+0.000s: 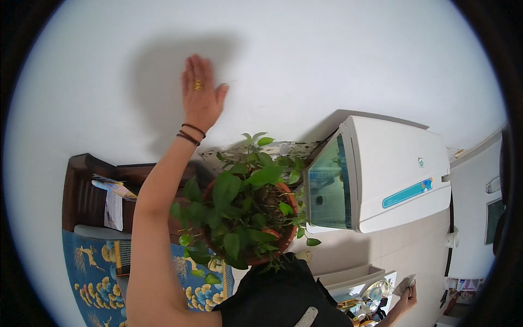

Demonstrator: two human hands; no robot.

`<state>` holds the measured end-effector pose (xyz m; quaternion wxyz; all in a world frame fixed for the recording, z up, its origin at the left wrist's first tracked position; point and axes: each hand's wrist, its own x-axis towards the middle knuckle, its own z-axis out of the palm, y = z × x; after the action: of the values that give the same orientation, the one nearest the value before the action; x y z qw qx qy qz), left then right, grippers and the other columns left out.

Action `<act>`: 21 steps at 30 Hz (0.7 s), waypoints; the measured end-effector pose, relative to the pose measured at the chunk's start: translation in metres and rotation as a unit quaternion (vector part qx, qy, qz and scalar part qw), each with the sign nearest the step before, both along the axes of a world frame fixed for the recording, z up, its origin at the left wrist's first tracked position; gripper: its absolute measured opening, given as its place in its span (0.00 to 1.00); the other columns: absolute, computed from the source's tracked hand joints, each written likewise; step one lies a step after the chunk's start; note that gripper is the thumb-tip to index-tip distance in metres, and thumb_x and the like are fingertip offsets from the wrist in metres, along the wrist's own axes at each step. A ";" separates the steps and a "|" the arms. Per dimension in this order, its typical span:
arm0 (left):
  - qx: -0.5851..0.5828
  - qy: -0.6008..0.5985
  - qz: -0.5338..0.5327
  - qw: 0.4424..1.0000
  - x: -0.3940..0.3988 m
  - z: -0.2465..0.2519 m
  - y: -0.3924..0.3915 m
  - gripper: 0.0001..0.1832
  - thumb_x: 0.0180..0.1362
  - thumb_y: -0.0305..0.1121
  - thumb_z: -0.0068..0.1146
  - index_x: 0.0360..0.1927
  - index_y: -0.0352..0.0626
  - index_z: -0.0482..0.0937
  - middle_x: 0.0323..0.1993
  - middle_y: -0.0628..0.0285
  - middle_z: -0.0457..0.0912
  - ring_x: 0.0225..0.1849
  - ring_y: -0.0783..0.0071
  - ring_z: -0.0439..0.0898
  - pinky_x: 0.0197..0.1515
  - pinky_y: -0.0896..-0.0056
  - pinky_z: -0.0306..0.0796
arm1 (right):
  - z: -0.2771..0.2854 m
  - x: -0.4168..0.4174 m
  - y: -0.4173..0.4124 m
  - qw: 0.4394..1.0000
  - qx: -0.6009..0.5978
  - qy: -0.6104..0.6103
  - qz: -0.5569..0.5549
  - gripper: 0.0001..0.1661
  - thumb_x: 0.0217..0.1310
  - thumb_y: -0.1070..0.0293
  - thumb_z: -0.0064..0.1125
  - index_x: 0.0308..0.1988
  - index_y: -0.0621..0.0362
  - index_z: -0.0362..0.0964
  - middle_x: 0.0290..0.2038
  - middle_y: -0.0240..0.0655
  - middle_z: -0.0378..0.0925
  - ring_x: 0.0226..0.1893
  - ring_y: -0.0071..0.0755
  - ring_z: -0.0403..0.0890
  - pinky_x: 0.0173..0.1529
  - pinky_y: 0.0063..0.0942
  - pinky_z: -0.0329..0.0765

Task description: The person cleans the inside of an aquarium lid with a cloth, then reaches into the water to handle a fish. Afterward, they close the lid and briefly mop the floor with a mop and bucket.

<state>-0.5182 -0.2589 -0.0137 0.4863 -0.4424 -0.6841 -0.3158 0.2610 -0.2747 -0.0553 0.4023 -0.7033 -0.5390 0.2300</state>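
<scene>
My left hand (201, 94) is raised before the white wall (286, 65), palm toward it and thumb apart. It holds nothing. Whether the palm touches the wall cannot be told. A gold-coloured ring (198, 85) and dark bead bracelets (191, 135) are on that hand and wrist. Low at the right, my right hand (407, 299) pinches a crumpled greyish cloth or tissue (404, 285). Between my arms stands a leafy potted plant (229, 192) in a reddish-brown pot (292, 233), right in front of my body.
A fish tank (327, 184) with a white lid (400, 171) stands right of the plant. Peeling paint (298, 149) marks the lower wall. At left is a dark wooden bench (81, 192) with papers (113, 210) and a blue patterned cover (96, 269). A cluttered low table (347, 290) stands lower right.
</scene>
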 end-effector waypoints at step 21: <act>-0.344 0.038 -0.309 0.886 0.126 -0.022 0.000 0.39 0.56 0.23 0.51 0.72 0.62 0.59 0.73 0.70 0.57 0.73 0.66 0.57 0.75 0.54 0.52 | 0.057 -0.108 -0.006 0.997 -0.012 -0.070 0.010 0.20 0.58 0.72 0.53 0.48 0.74 0.76 0.38 0.47 0.83 0.36 0.35 0.83 0.42 0.30 0.79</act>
<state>-0.3924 -0.2590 -0.0355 0.2068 -0.7824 -0.5599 -0.1780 0.1528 -0.2806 0.0013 0.3534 -0.7166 -0.5702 0.1909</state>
